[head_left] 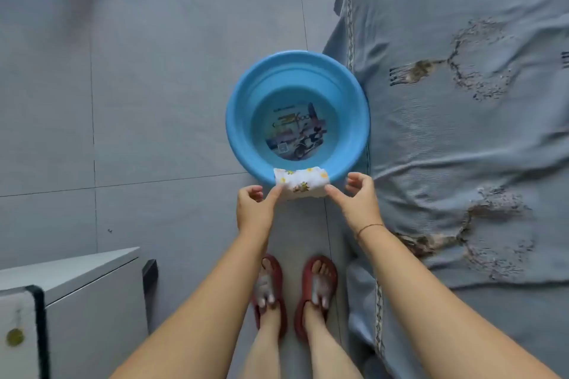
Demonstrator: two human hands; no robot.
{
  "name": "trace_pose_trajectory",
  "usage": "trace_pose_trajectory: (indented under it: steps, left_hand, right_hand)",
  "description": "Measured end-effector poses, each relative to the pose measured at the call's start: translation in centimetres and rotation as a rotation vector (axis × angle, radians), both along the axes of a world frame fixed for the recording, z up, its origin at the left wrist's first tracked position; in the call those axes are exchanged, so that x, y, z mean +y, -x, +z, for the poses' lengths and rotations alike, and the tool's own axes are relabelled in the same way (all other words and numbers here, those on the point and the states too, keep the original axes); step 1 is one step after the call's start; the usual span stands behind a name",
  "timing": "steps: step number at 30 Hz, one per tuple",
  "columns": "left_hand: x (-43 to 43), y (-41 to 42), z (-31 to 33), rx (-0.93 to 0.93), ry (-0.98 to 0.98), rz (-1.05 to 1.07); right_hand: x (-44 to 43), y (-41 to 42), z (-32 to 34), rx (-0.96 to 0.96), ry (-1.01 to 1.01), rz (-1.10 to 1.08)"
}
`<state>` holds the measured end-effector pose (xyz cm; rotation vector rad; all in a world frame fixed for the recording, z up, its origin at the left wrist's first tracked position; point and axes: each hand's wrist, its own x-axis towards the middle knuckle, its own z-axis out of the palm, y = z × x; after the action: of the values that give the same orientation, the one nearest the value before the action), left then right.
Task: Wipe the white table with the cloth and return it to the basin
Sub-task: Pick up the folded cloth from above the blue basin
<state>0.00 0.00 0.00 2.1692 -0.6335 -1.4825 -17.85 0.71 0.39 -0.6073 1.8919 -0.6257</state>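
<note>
A round blue basin (243, 95) stands on the grey tiled floor, with a printed picture on its bottom. A small white cloth with yellow and brown prints (300, 183) hangs folded over the basin's near rim. My left hand (254, 209) pinches the cloth's left end between thumb and fingers. At the cloth's right end, my right hand (357, 197) pinches it the same way. The white table (70, 271) shows only as a corner at the lower left.
A bed with a grey patterned cover (462, 132) fills the right side, touching the basin. My feet in red slippers (295, 289) stand just behind the basin. Grey floor tiles (154, 86) stretch to the left and far side.
</note>
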Motion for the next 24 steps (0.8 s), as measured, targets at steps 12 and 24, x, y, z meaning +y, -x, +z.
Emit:
trace_pose_trajectory:
  steps: [12, 24]
  left_hand:
    - [-1.3, 1.6, -8.8, 0.256, -0.158, -0.084]
    - [-2.1, 1.2, -3.1, 0.215, -0.07, -0.172]
  right_hand:
    - [-0.8, -0.4, -8.9, -0.057, -0.186, 0.008]
    - [-1.4, 0.1, -4.6, -0.072, -0.088, 0.046]
